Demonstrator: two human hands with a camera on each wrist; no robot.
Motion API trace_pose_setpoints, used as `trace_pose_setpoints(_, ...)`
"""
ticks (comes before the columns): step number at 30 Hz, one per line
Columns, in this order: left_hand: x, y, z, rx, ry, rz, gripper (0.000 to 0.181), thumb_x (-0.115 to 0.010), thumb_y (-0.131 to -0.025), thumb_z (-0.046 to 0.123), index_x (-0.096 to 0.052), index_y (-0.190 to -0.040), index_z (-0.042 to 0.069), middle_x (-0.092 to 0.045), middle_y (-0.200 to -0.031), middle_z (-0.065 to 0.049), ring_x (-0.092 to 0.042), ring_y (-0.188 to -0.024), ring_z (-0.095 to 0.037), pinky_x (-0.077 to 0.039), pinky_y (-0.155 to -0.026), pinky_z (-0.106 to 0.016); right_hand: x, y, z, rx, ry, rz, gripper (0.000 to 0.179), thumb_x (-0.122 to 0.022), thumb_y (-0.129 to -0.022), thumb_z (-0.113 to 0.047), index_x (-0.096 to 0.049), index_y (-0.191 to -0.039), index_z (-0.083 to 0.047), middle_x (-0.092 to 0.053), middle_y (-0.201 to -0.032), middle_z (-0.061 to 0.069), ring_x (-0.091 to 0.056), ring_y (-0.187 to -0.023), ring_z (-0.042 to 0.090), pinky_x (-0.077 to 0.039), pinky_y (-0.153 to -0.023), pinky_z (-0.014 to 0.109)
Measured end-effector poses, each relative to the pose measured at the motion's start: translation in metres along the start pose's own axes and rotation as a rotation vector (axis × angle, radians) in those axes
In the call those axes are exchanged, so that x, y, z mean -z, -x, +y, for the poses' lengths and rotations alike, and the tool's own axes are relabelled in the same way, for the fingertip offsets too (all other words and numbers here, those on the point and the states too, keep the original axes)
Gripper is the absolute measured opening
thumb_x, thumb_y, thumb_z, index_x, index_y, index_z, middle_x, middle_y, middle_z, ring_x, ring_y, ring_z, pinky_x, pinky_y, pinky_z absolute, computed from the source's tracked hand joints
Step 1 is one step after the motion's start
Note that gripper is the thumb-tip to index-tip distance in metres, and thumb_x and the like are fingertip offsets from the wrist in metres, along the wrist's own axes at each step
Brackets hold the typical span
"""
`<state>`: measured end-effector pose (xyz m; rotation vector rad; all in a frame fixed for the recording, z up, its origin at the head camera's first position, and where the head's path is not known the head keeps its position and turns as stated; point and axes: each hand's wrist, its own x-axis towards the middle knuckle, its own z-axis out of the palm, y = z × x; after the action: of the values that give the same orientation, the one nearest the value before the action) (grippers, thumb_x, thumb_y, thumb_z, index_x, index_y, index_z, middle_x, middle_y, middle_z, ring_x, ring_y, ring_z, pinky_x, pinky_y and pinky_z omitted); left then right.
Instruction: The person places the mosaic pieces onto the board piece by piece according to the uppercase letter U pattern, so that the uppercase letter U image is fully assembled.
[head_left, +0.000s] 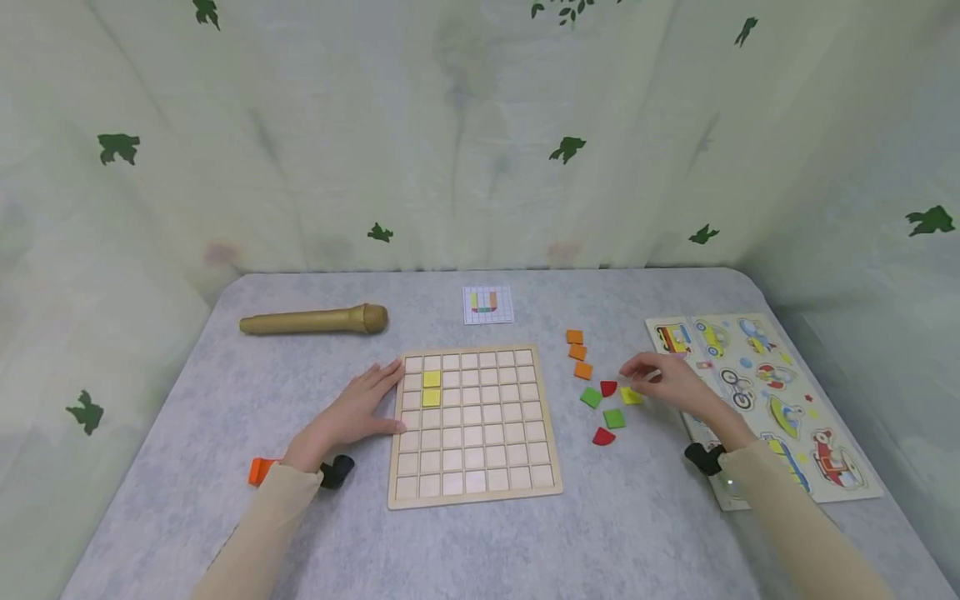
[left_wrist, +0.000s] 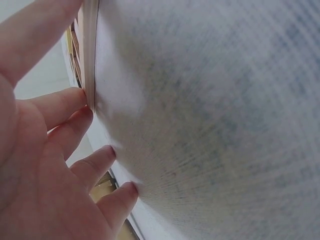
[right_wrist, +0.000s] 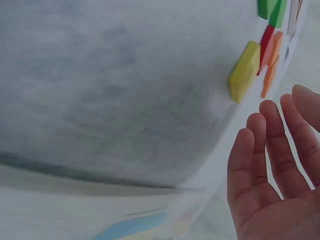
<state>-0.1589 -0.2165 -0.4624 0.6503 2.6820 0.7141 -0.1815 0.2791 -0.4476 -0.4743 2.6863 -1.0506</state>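
Note:
My left hand point(head_left: 358, 410) rests against the left edge of a wooden grid board point(head_left: 483, 437), fingers extended, with fingertips and thumb at its frame. Two yellow square tiles point(head_left: 432, 388) sit one above the other in the board's second column. To the right, my right hand point(head_left: 667, 382) hovers just above a loose yellow tile point(head_left: 632, 396), holding nothing. In the right wrist view its fingers are loosely bent, apart from the yellow tile point(right_wrist: 245, 72). Two green squares point(head_left: 614, 418), two red quarter-round pieces point(head_left: 603, 437) and three orange squares point(head_left: 577, 352) lie between board and right hand.
A small pattern card point(head_left: 487, 305) with a coloured U shape lies behind the board. A gold microphone-shaped object point(head_left: 315, 321) is at the back left. A picture puzzle board point(head_left: 783, 408) lies under the right forearm. An orange object point(head_left: 260, 471) shows beside the left wrist.

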Motion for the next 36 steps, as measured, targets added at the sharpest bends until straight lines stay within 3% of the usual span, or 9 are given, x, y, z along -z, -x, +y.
trace_pose_setpoints(10, 0.002, 0.003, 0.004, -0.023, 0.015, 0.019, 0.089, -0.071, -0.085, 0.036, -0.024, -0.149, -0.005, -0.018, -0.155, -0.022, -0.010, -0.139, -0.048, -0.011, -0.109, -0.063, -0.007, 0.013, 0.006, -0.006, 0.000, -0.018, 0.024, -0.064, -0.082, 0.009, -0.067, -0.102, -0.003, -0.064, -0.102, 0.008, -0.056, -0.093, 0.026, -0.049, -0.085, 0.047)
trace_pose_setpoints(24, 0.001, 0.001, 0.002, -0.018, 0.009, 0.020, 0.090, -0.072, -0.085, 0.035, -0.023, -0.149, -0.005, -0.017, -0.155, -0.021, -0.009, -0.140, -0.046, -0.010, -0.110, -0.061, -0.011, 0.005, 0.011, 0.030, 0.089, -0.038, 0.025, -0.070, -0.078, 0.010, -0.064, -0.094, -0.008, -0.061, -0.094, 0.001, -0.055, -0.087, 0.021, -0.050, -0.077, 0.039)
trace_pose_setpoints(32, 0.001, 0.002, 0.001, -0.013, 0.008, 0.009, 0.090, -0.071, -0.086, 0.036, -0.022, -0.149, -0.004, -0.016, -0.156, -0.020, -0.008, -0.140, -0.046, -0.009, -0.110, -0.061, -0.009, 0.003, 0.001, -0.008, 0.062, -0.015, 0.020, -0.067, -0.081, 0.007, -0.065, -0.096, -0.007, -0.062, -0.095, 0.003, -0.055, -0.089, 0.023, -0.050, -0.082, 0.042)
trace_pose_setpoints(36, 0.001, 0.002, 0.001, -0.034, 0.027, 0.015, 0.091, -0.070, -0.085, 0.040, -0.022, -0.149, -0.004, -0.016, -0.156, -0.020, -0.007, -0.140, -0.047, -0.008, -0.109, -0.063, -0.011, -0.005, -0.011, 0.060, 0.052, -0.012, 0.019, -0.067, -0.081, 0.007, -0.064, -0.096, -0.004, -0.062, -0.096, 0.004, -0.056, -0.088, 0.023, -0.051, -0.081, 0.041)
